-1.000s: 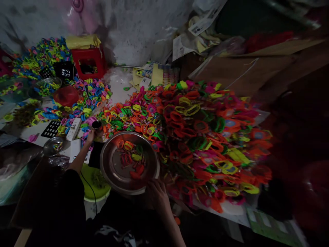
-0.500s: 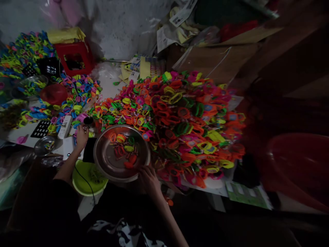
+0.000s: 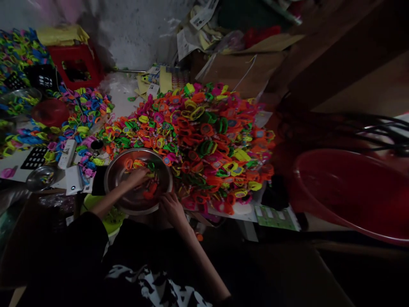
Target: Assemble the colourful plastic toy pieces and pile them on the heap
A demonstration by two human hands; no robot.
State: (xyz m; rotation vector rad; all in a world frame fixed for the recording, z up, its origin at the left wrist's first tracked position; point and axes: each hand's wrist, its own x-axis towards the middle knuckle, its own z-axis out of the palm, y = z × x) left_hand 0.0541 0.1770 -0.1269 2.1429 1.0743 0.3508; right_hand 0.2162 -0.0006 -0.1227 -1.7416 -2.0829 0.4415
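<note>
A round metal bowl [image 3: 110,183] with several toy watches [image 3: 150,192] in orange, yellow and green lies tilted over the table's front edge. My right hand [image 3: 171,207] grips its near right rim, fingers curled over the edge. Inside the bowl, my left hand [image 3: 139,176] reaches down among the watches. Its fingers are drawn together, and whatever they hold is hidden. A large heap of toy watches [image 3: 214,145] in orange, pink, green and yellow rises right behind the bowl.
Left of the bowl are a black cup [image 3: 96,145], a power strip [image 3: 67,153], a white box [image 3: 73,180] and a small metal dish [image 3: 41,178]. A yellow-green basin [image 3: 115,221] is below. A red stool [image 3: 75,64] stands behind; a big red tub [image 3: 345,192] is at right.
My left hand has moved right, from beside the black cup into the bowl. My right hand stays on the rim. The view has turned to the right.
</note>
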